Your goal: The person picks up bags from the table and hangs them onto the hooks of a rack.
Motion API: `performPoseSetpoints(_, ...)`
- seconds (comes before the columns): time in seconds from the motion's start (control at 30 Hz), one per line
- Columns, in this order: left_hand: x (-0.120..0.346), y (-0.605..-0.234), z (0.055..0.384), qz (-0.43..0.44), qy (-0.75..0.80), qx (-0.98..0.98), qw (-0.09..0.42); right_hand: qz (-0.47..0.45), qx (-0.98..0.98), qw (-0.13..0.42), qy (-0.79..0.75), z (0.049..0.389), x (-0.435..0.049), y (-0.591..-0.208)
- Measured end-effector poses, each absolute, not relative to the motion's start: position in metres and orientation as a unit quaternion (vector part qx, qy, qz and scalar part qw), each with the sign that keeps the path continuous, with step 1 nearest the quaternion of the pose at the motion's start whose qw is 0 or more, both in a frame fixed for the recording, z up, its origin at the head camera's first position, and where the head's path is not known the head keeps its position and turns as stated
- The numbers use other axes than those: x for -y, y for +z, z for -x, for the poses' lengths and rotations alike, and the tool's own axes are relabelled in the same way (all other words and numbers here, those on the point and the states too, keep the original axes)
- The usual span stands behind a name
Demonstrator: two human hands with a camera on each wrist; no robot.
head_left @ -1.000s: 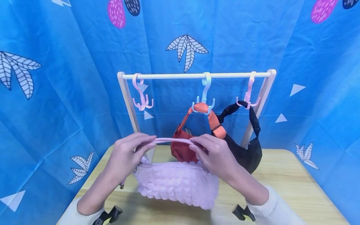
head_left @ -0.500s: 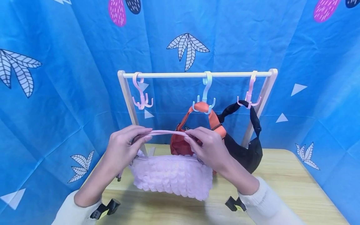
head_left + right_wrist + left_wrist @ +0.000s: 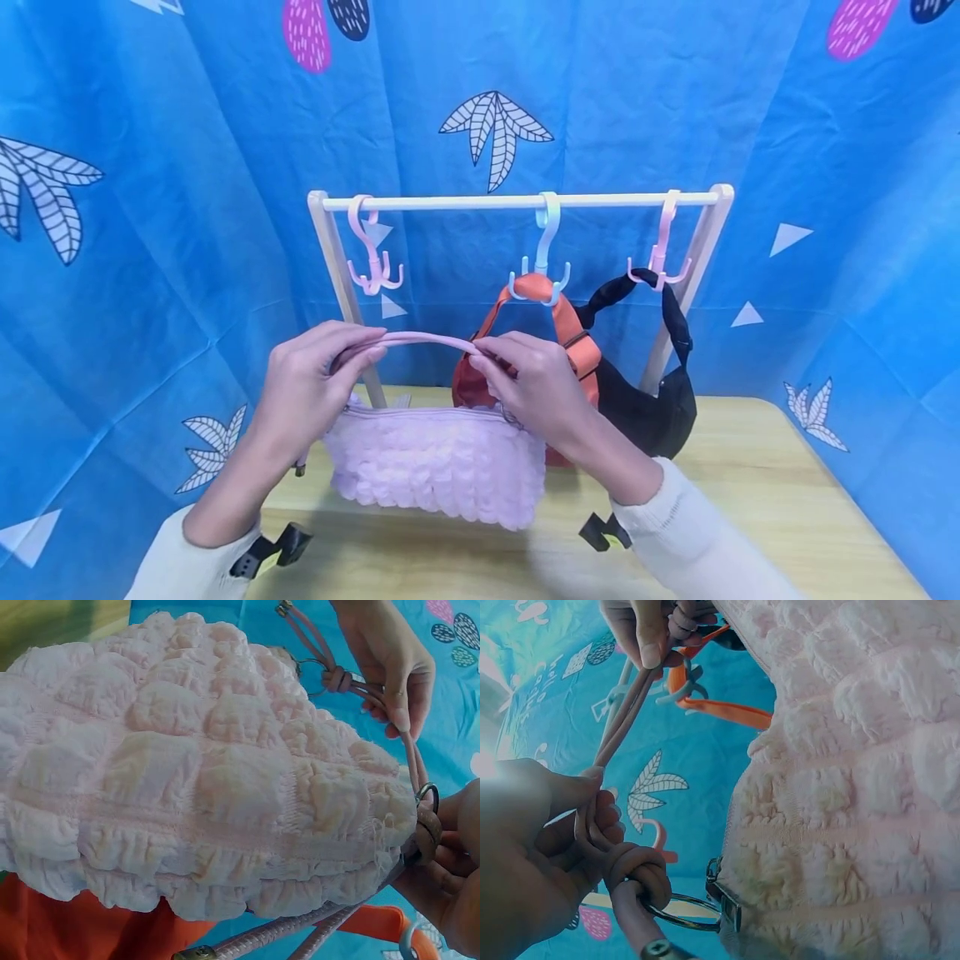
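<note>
A puffy pale pink handbag (image 3: 438,458) hangs from its thin pink strap (image 3: 423,338), held by both hands in front of the rack. My left hand (image 3: 303,387) pinches the strap's left part between thumb and fingers. On the other side my right hand (image 3: 536,383) pinches the strap, and a short stretch of it arches between the two hands. In the left wrist view a knot (image 3: 641,870) ties the strap to a metal ring (image 3: 686,913) beside the bag's zipper. The right wrist view shows the bag's quilted side (image 3: 157,765) bulging close to the camera.
Behind stands a white rack (image 3: 465,202) with a pink hook (image 3: 373,271) at left, a blue hook (image 3: 543,258) mid-bar and another pink hook (image 3: 660,258) at right. A red-orange bag (image 3: 581,354) hangs mid-bar, a black bag (image 3: 660,412) at right. Below lies a wooden table (image 3: 757,500).
Both hands have moved left and somewhat up, carrying the pink handbag with them. Their pinch on the strap stays the same. The hanging bags have not moved on the rack.
</note>
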State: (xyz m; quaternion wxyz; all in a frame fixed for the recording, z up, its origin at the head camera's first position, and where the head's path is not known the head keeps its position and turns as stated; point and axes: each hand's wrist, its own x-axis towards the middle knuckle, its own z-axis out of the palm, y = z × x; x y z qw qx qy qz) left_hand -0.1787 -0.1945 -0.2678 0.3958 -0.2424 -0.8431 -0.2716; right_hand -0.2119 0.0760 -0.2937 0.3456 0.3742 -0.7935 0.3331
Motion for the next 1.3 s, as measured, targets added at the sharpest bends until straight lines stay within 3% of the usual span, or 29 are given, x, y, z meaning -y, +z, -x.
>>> performPoseSetpoints(0.4, 0.198, -0.252, 0.188, 0.241, -0.267, 0.826, 0.435, -0.362, 0.793, 0.345, 0.348, 0.23, -0.062, -0.28)
performPoseSetpoints(0.9, 0.207, -0.234, 0.203, 0.23, -0.261, 0.825, 0.445, -0.334, 0.804, 0.295, 0.394, 0.248, -0.045, -0.265)
performPoseSetpoints(1.3, 0.213, -0.224, 0.214, 0.204, -0.259, 0.831, 0.447, -0.295, 0.82, 0.29, 0.396, 0.257, -0.028, -0.246)
